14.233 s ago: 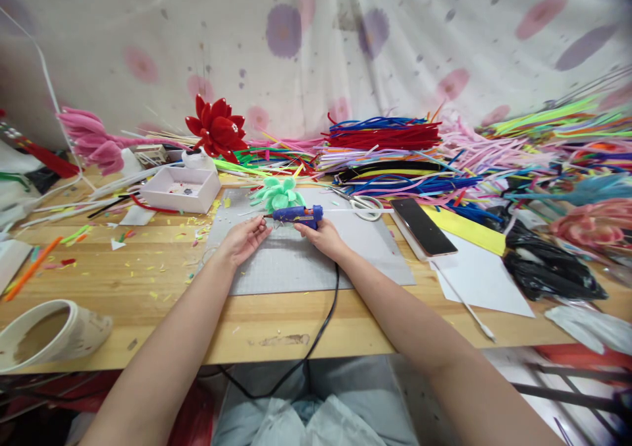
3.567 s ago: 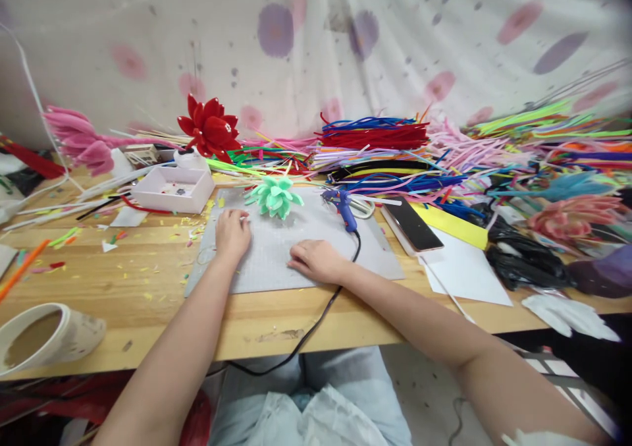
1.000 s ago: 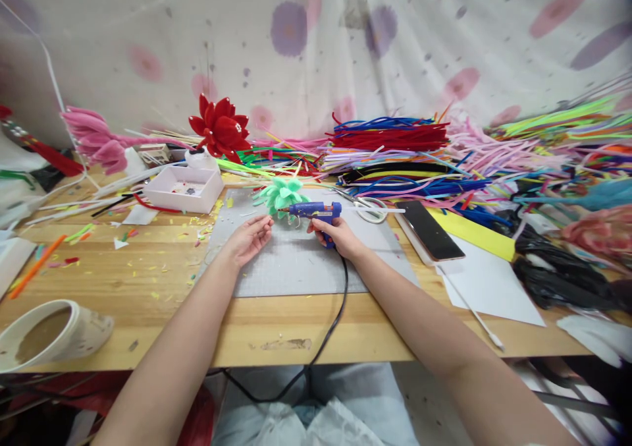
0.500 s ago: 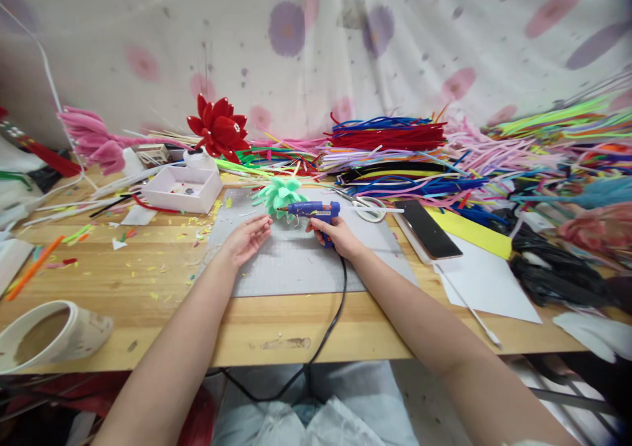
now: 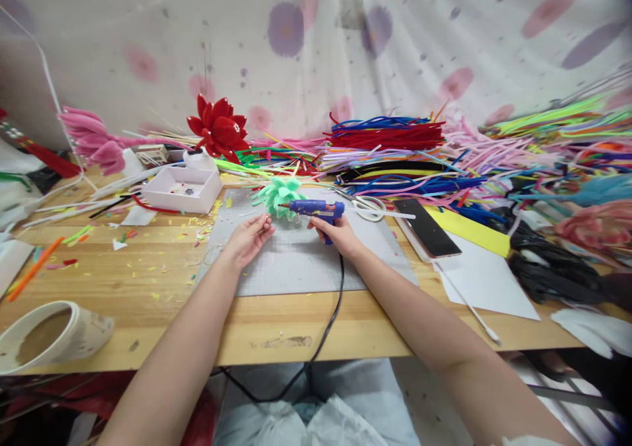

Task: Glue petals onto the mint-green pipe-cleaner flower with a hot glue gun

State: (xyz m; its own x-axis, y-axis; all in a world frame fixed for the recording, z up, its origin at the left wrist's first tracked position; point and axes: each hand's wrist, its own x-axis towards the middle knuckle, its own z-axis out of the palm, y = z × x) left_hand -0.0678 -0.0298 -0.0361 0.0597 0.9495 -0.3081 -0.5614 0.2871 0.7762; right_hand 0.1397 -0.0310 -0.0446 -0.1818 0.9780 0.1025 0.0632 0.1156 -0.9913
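My right hand (image 5: 336, 233) is wrapped round the handle of a blue hot glue gun (image 5: 312, 207). Its nozzle points left, and a white glue stick (image 5: 399, 215) sticks out of its back. Behind the nozzle lies a mint-green fuzzy flower (image 5: 278, 194) on the grey cutting mat (image 5: 296, 268). My left hand (image 5: 251, 238) is closed in a pinch just below and left of the nozzle, apart from the gun. Whatever sits between those fingertips is too small to name. The gun's black cord (image 5: 330, 331) runs down over the table edge.
White-handled scissors (image 5: 370, 209) and a phone (image 5: 427, 227) lie right of the mat. A white box (image 5: 182, 189) with small pieces stands left, a red flower (image 5: 217, 127) behind it. Bundles of pipe cleaners (image 5: 390, 136) fill the back. A cup (image 5: 89, 334) stands at the front left.
The glue gun has shifted slightly right, away from the left hand. The left hand's fingers have curled a little more. The green flower stays where it was.
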